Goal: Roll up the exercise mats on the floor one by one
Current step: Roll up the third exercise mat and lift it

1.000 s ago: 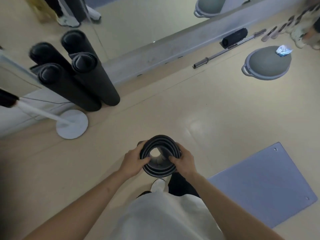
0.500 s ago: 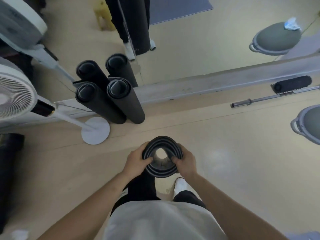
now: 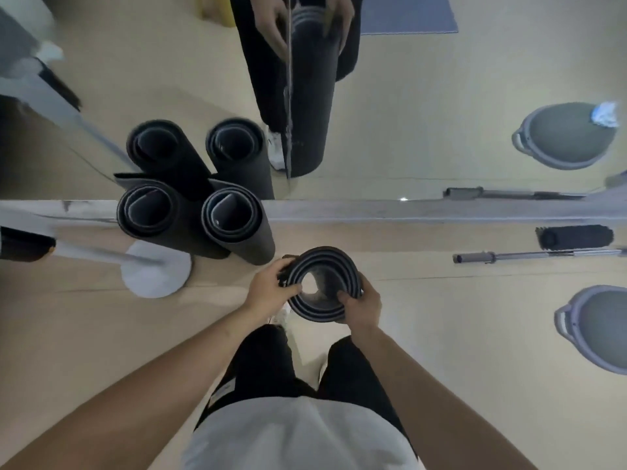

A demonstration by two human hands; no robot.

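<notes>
Gripped upright between left hand (image 3: 269, 293) and right hand (image 3: 363, 308), thumbs over the rim — dark rubbery rolled mat (image 3: 326, 256), ridged coils, hollow core. Lower length hidden below the hands. Up-left of the grip — two standing rolls (image 3: 244, 244), matte.

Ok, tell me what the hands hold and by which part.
Both hold one rolled mat by its upper end: the left hand grips the rim's left side, the right hand its lower right side, thumbs over the edge.
</notes>
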